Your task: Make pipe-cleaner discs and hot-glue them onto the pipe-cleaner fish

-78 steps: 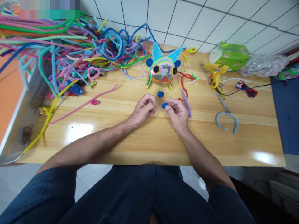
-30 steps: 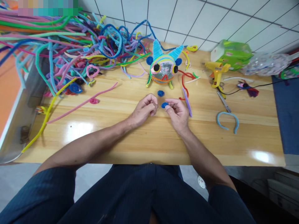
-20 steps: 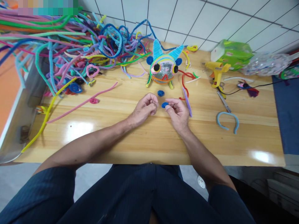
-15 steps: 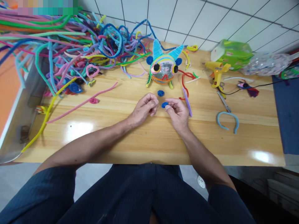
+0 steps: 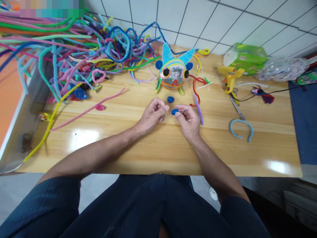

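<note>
Between thumb and fingers, my right hand (image 5: 189, 120) pinches a small blue pipe-cleaner coil (image 5: 174, 111). My left hand (image 5: 154, 114) is closed just to the left of it, thumb against the curled fingers; whether anything tiny is in that pinch I cannot make out. Beyond the hands a second blue coil (image 5: 170, 99) lies on the table. Behind it stands a round animal figure (image 5: 176, 75) with a clear body, light-blue pointed horns, blue discs at the sides, black-and-yellow eyes, a red mouth and short legs.
A tangled heap of pipe cleaners (image 5: 99, 56) fills the left back. Near my right hand lie a purple strip (image 5: 198, 110) and a red pipe cleaner (image 5: 195, 86). Further right are a yellow glue gun (image 5: 230, 79), a cutter knife (image 5: 237, 108), a light-blue curved piece (image 5: 241, 123) and a green package (image 5: 250, 58).
The fingers of my left hand have shifted very slightly. My right hand keeps the blue coil in the same place.
</note>
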`<state>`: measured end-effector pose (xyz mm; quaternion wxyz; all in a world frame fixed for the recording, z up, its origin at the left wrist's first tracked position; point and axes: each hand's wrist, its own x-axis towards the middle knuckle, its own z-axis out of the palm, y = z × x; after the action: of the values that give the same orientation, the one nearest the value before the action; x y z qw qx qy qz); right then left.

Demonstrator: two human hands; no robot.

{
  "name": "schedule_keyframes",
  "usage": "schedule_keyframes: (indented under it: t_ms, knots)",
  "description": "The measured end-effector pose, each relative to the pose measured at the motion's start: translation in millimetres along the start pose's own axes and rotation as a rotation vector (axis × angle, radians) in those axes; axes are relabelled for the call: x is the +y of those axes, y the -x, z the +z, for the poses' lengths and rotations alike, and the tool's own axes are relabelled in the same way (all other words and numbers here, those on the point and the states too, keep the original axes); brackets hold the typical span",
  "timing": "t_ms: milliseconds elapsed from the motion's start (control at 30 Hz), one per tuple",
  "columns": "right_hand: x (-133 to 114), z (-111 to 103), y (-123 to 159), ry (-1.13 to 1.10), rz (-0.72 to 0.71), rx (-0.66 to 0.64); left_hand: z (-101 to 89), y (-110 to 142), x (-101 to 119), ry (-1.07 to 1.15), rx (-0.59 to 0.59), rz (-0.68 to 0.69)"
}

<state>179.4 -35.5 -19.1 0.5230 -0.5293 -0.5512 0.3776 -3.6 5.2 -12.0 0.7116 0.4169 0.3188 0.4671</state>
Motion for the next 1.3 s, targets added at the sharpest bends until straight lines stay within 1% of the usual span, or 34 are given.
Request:
schedule_keyframes:
  t_ms: [100, 267, 333, 467, 667, 767, 833, 933, 1033, 1167, 1300]
  knots:
    - [-2, 1, -1, -0.046, 0.011, 0.004, -0.2, 1, -3, -0.092, 0.013, 0.086]
    - [-4, 2, -2, -0.083, 0.011, 0.003, 3.2, 8, 4, -0.284, -0.097, 0.064]
    - [-4, 1, -2, -0.086, 0.009, -0.008, 2.5, 8, 6, -0.287, -0.106, 0.023]
    - [-3, 0, -1, -0.071, -0.013, -0.031, -0.4, 6, 6, -0.217, -0.101, -0.072]
    - [-3, -4, -1, 0.043, -0.14, -0.048, 0.7, 5, 8, -0.204, -0.096, -0.084]
    - [-3, -4, -1, 0.065, -0.155, -0.058, 1.4, 6, 8, -0.228, -0.116, -0.081]
    - [-3, -3, -2, 0.054, -0.123, -0.04, 1.6, 7, 7, -0.252, -0.102, -0.055]
    - [-4, -1, -1, 0.024, -0.033, -0.023, 1.8, 10, 4, -0.306, -0.053, 0.046]
    - [-5, 0, 0, 0.007, 0.04, -0.034, 1.7, 11, 2, -0.395, -0.064, 0.138]
    - [-8, 0, 0, 0.021, 0.029, -0.045, 1.5, 11, 4, -0.425, -0.107, 0.181]
    - [-12, -3, -3, 0.046, 0.007, -0.061, 2.6, 12, 5, -0.486, -0.088, 0.174]
